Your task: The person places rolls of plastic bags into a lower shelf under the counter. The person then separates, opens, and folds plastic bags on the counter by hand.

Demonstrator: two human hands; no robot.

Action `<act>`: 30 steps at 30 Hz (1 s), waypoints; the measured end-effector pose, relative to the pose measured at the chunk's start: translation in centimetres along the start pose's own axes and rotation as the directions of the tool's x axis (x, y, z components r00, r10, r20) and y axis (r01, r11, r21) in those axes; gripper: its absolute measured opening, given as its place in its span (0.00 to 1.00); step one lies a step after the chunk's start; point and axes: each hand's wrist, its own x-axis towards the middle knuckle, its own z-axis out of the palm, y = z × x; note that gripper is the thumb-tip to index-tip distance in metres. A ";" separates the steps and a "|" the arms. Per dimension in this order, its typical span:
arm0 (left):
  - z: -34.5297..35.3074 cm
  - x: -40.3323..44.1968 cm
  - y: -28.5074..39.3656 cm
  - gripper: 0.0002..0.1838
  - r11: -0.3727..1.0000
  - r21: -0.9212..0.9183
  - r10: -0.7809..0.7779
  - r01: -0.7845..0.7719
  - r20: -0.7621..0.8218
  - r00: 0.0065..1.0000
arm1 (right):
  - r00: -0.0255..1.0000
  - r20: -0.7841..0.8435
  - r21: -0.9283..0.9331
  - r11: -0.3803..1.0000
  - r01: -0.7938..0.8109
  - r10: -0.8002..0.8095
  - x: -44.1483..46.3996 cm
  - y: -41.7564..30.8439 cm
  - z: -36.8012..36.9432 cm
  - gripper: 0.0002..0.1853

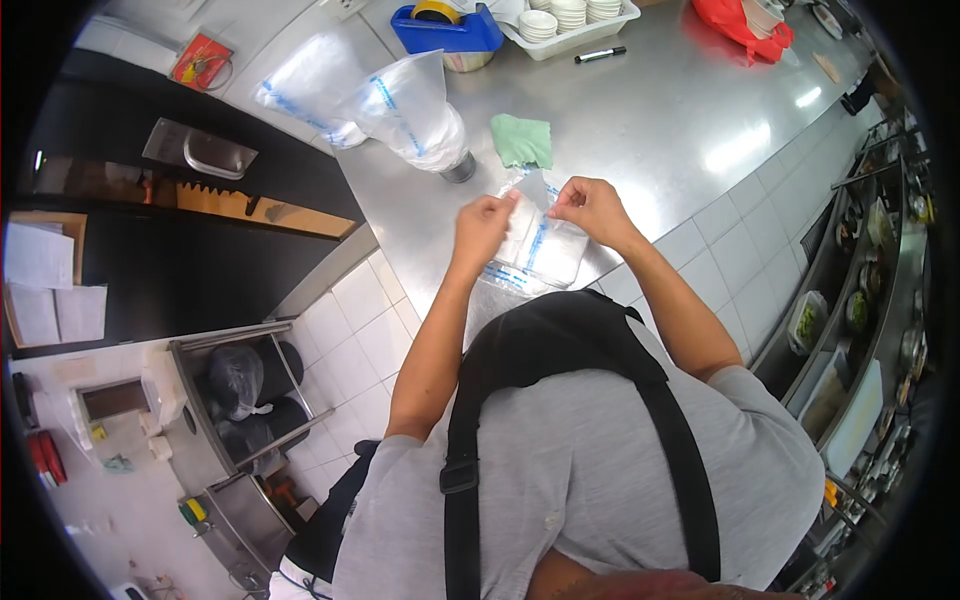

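Note:
My left hand (pixel 484 232) and my right hand (pixel 592 211) are both closed, fingertips pinching the top edge of a clear plastic bag (pixel 553 252) with blue print. The bag lies at the near edge of the steel table, with something white inside that I cannot make out. A folded green cloth (pixel 522 140) lies just beyond my hands. To the left, a filled plastic bag (pixel 408 112) with blue print stands in a dark cup (pixel 459 168). Another clear bag (pixel 312 88) leans behind it.
A blue tape dispenser (pixel 447 30) and a white tray (pixel 590 40) of small white cups stand at the table's (pixel 640 130) back. A black marker (pixel 600 55) lies before the tray. A red plastic bag (pixel 745 30) holds bowls farther right. Food shelves (pixel 850 330) line the right side.

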 end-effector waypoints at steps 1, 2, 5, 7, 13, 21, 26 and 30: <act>0.1 -0.2 0.1 0.20 0.992 -0.069 -0.097 0.109 0.157 0.983 | 1.000 0.013 0.005 1.000 -0.023 0.023 0.2 0.2 0.3 0.09; 0.9 -0.6 0.1 0.19 0.990 -0.122 -0.044 0.068 0.188 0.981 | 0.998 0.052 0.069 0.997 0.022 -0.026 0.5 0.6 0.8 0.09; 2.2 0.2 -3.6 0.15 0.990 -0.124 0.074 -0.060 0.112 0.991 | 0.988 0.075 0.135 0.983 0.122 -0.133 1.4 2.9 1.2 0.08; 1.7 0.4 -5.5 0.12 0.987 -0.138 0.094 -0.082 0.083 0.992 | 0.988 -0.015 0.254 0.955 0.151 -0.152 1.6 4.0 1.4 0.06; 0.2 -2.5 0.1 0.14 0.867 0.436 0.326 -0.240 -0.131 0.936 | 0.970 -0.235 0.203 0.974 0.105 -0.055 0.9 2.8 0.3 0.02; 2.8 -0.3 0.3 0.11 0.701 0.411 0.665 -0.582 -0.082 0.743 | 0.975 -0.159 0.125 0.977 0.175 -0.154 0.3 -0.3 0.7 0.04; 1.0 0.7 1.8 0.03 0.832 0.303 0.500 -0.464 -0.051 0.864 | 0.910 -0.004 -0.426 0.824 0.373 -0.414 0.4 0.7 -0.2 0.08; 0.4 2.0 3.2 0.03 0.825 0.273 0.532 -0.495 -0.080 0.843 | 0.903 0.082 -0.481 0.777 0.406 -0.421 -1.2 -1.4 -2.1 0.11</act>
